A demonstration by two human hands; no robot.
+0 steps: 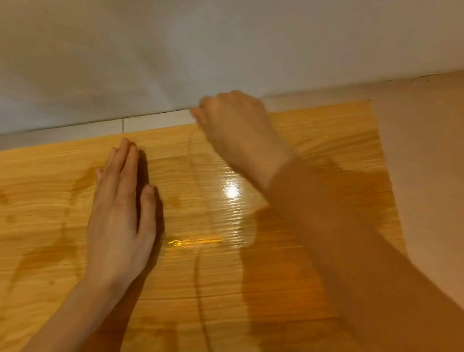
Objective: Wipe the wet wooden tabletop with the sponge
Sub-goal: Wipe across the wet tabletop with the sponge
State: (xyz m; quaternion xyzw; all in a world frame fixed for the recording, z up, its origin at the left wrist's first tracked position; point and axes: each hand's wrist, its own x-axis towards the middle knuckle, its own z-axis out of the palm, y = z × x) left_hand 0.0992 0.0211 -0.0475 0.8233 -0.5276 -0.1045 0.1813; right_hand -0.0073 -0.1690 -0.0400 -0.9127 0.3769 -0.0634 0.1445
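Tabletop [285, 281]: wooden grain, glossy, wet in dark patches at left, centre and right, with a bright light glare near the middle; its far edge runs beside a pale strip below the wall
Left hand [119, 215]: lies flat, palm down, on the tabletop left of centre, fingers straight and together, pointing far; it holds nothing
Right hand [236, 127]: at the far edge of the tabletop, blurred, fingers curled under; whether it grips anything cannot be told
Sponge: hidden from view, so its place cannot be told
Wall [182, 36]: plain white, across the far side
Floor [439, 157]: pale tiles to the right of the tabletop
Containers: cannot tell of any
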